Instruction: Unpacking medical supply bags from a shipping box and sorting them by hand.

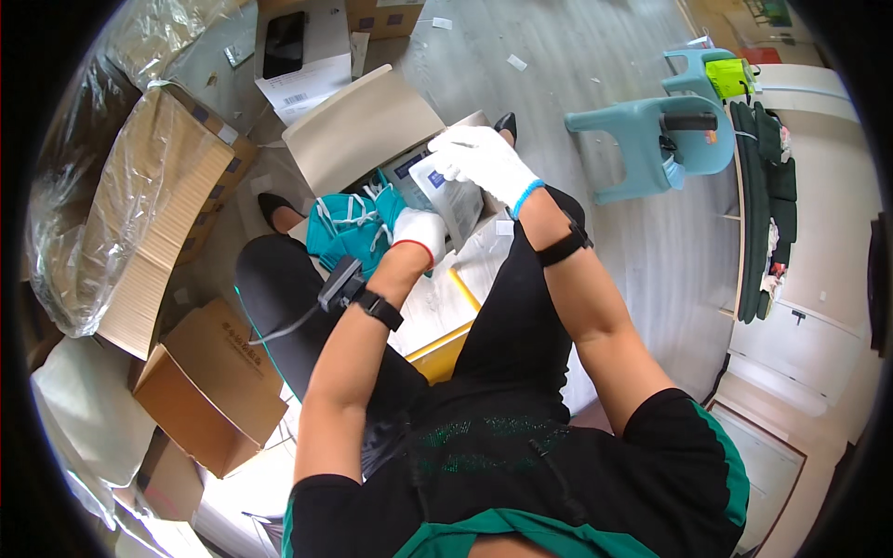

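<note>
My right hand (487, 166), in a white glove with a blue cuff, pinches the upper edge of a clear plastic bag (459, 206) with a white and blue label. My left hand (420, 232), gloved in white with a red cuff, is curled between that bag and a bunch of teal fabric pieces (346, 223) with white straps. Its fingertips are hidden, so what it grips does not show. The teal pieces bulge over the near left side of an open cardboard box (365, 128) between my legs. Another labelled packet (406, 169) lies inside the box, behind the bag.
A black phone (284, 45) rests on a white carton beyond the box. Plastic-wrapped cardboard (167, 214) and an open brown carton (212, 386) stand at left. Pale blue stools (619, 139) are at right. Under my hands is a white surface with a yellow edge (440, 342).
</note>
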A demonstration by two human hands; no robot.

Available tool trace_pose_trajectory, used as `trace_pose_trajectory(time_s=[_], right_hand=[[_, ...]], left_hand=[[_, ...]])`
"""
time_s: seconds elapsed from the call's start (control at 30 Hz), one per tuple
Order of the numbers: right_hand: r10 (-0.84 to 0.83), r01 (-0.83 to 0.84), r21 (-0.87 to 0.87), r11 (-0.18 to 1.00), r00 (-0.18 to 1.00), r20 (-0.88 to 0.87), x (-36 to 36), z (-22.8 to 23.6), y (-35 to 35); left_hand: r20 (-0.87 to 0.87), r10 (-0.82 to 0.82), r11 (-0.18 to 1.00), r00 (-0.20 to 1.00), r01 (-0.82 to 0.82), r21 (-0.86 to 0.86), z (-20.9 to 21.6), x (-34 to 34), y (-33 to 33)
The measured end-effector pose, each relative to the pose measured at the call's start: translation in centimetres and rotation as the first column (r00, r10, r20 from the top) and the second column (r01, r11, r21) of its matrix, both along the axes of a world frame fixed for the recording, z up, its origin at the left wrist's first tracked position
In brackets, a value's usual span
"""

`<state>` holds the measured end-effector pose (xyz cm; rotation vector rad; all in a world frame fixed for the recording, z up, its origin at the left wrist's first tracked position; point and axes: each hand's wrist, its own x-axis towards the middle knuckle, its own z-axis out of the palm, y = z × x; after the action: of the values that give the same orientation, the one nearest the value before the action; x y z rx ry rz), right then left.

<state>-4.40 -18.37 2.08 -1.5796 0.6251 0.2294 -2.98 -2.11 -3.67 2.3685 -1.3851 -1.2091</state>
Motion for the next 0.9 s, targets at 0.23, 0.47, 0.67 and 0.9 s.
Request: trace_pose_trajectory(time_s=[0.23, 0.47, 0.67, 0.9], right_hand=[[0.403, -0.315, -0.540, 0.781, 0.914, 0.050, 0.8, -5.1, -0.9], [-0.032, -0.060, -0.827, 0.560, 0.995, -0.094, -3.2, -4.3, 1.0], [-0.064, -0.217, -0.670, 0.710, 0.927, -0.368, -4.7, -5.8, 3.5], [-0.276, 0.098, -0.614, 0.783, 0.940, -0.202, -5.2, -11.1, 2.0]], left_hand=[[-0.440, 0.745, 0.561, 0.501, -0.827, 0.009, -1.0, 0.0, -1.0], [-0.299, 0.945, 0.197, 0.136, -0.963, 0.183, -5.9, 0.5, -4.2], [-0.245, 0.961, 0.120, 0.130, -0.991, -0.055, -9.3, 0.0, -4.4], [-0.370, 0.923, -0.083, -0.108, -0.993, 0.083, -9.7, 3.7, -3.2]])
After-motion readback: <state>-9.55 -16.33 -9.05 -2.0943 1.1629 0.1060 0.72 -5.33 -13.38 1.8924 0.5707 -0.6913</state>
